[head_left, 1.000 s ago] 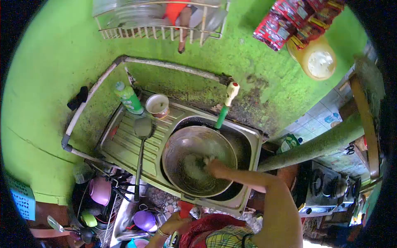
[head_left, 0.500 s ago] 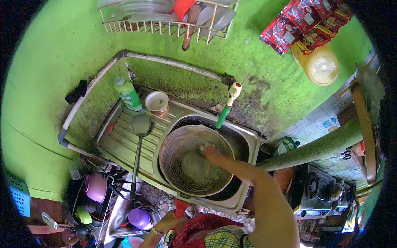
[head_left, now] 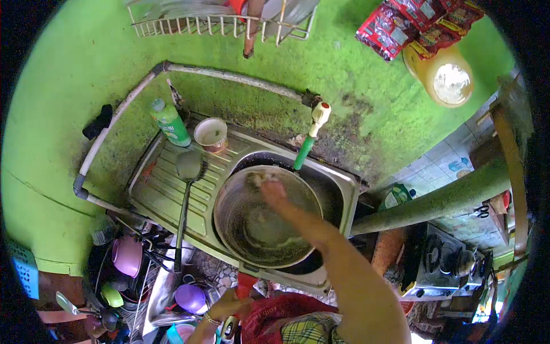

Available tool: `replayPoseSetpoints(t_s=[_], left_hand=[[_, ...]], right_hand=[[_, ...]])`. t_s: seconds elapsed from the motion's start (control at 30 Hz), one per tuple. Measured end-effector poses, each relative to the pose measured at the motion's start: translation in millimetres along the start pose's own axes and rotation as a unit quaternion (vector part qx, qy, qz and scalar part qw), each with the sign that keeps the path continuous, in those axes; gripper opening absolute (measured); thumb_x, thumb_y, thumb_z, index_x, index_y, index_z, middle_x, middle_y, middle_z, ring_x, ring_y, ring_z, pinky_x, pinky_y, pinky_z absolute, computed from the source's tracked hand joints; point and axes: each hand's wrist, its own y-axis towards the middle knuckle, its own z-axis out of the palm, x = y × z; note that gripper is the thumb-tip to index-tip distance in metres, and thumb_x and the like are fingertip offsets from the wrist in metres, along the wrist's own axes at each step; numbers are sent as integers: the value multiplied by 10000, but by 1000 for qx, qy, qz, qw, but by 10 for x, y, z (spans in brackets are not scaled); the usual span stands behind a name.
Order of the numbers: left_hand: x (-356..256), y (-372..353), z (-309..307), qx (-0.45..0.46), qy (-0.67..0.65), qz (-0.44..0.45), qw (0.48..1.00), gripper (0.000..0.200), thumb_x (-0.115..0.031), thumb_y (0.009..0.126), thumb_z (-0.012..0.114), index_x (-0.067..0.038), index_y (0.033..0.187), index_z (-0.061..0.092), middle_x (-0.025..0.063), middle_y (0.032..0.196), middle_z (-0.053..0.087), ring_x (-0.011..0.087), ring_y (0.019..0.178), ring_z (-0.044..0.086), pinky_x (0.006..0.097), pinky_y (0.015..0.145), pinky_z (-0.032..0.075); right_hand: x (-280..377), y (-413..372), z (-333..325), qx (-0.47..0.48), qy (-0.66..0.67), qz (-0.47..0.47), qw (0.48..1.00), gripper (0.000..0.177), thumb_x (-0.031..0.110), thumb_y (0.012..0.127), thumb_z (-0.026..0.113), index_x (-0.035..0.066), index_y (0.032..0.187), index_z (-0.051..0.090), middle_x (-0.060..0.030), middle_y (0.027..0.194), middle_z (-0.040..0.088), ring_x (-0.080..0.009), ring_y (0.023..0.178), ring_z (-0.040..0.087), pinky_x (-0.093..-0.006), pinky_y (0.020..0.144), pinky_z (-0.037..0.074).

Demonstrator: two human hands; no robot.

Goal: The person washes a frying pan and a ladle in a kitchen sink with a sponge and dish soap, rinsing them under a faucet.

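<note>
A large, deep round pan sits over the sink basin, its inside wet, greyish and streaked. Inside it, my right hand is closed on a pale scrub pad, pressed to the far inner wall; motion blurs both. Below the sink's front edge, my left hand is closed around the lower end of a red handle that points towards the pan. How the handle joins the pan is not clear. A green-sleeved tap stands behind the pan.
On the ribbed drainboard are a spatula, a tub and a green bottle. Bowls and utensils lie below left, with a purple bowl. A dish rack hangs above; a stove stands right.
My right hand has moved with the pad from the middle right of the pan to its far left wall. The view has shifted slightly, and my left hand stays low by the red handle.
</note>
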Motion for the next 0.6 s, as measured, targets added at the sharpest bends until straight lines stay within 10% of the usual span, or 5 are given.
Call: replayPoseSetpoints(t_s=[0.13,0.23,0.43,0.53,0.6], left_hand=[[-18,-8,79,-18,53,-1,998,85,-80,732,519,-50,728,439,4,520,430,91,407,403,223,358,332],[142,83,34,-40,86,3,996,91,-81,721,519,-53,695,436,3,502,431,92,399,412,229,355,333],[-82,-36,176,-72,129,4,989,94,-84,724,525,-51,704,440,7,500,430,96,396,419,229,360,342],[32,3,26,-30,69,-3,997,88,-84,749,509,-49,763,429,9,514,411,101,402,409,229,362,342],[-10,-53,64,-29,39,-17,999,86,-81,751,506,-47,770,429,10,518,408,101,404,404,230,363,343]], right_hand=[[-55,-894,-614,146,53,104,982,227,68,705,477,6,923,497,-145,838,532,-254,780,545,-376,627,444],[78,-1427,549,203,407,-44,890,289,198,766,397,19,980,471,-171,877,507,-268,810,480,-382,716,377],[1252,-286,-369,-31,679,111,725,200,93,711,447,6,891,465,-201,879,508,-299,795,514,-395,675,401],[554,261,-89,-12,195,83,977,288,64,713,426,13,996,444,-169,837,531,-266,671,548,-360,552,445],[104,149,-542,0,39,87,995,360,62,704,427,27,1063,415,-153,815,539,-256,633,548,-333,502,450]])
